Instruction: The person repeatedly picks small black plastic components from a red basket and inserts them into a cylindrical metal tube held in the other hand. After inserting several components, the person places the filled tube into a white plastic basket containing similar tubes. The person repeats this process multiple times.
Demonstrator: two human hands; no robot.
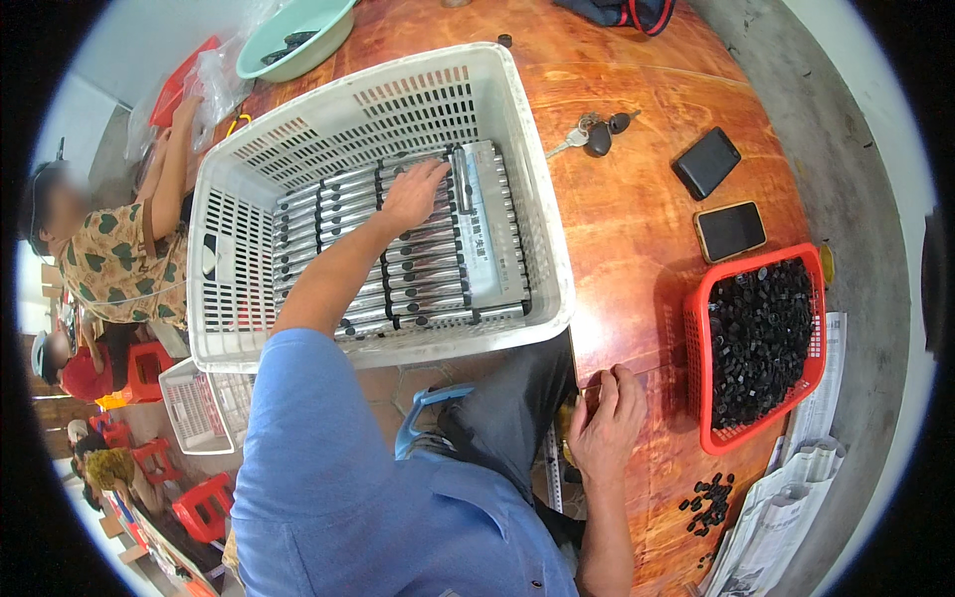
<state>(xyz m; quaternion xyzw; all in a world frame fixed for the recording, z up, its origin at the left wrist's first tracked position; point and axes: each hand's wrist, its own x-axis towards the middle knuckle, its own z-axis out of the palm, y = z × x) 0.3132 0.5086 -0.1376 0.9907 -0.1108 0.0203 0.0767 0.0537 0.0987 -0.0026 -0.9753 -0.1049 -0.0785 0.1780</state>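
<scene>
My left hand (pixel 414 195) lies palm down inside a large white plastic basket (pixel 548 224), its fingers slightly spread over a layer of shiny metal tubes (pixel 351 257) with black fittings. What is under the palm is hidden. Just right of the fingertips, a single metal piece (pixel 462 179) with dark parts lies across a printed sheet (pixel 481 246) in the basket. My right hand (pixel 610 418) rests at the edge of the wooden table (pixel 627 298), loosely curled with its fingers apart, and nothing shows in it.
On the table are keys (pixel 597 138), two phones (pixel 707 163), a red basket (pixel 694 358) of small black parts, loose black parts (pixel 709 504) and newspapers (pixel 776 522). A green basin (pixel 328 45) stands beyond. Co-workers sit at left, one (pixel 123 246) near the basket. A blue stool (pixel 421 418) stands below.
</scene>
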